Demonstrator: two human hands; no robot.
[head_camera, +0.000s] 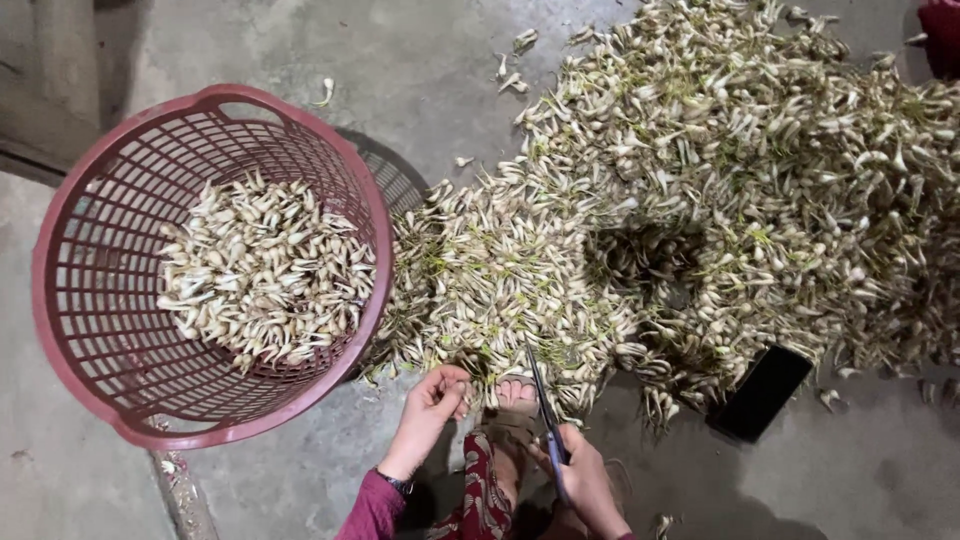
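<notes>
Low at the garlic heap's near edge, left hand pinches a bulb, right hand grips scissors.

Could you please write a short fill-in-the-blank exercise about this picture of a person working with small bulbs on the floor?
1. The right hand holds a pair of ____.
2. The red basket stands to the ____ of the big pile of bulbs on the floor.
3. The left hand reaches to the near edge of the ____.
4. A flat black phone lies on the ____ beside the pile.

Missing words: scissors; left; pile; floor
</notes>
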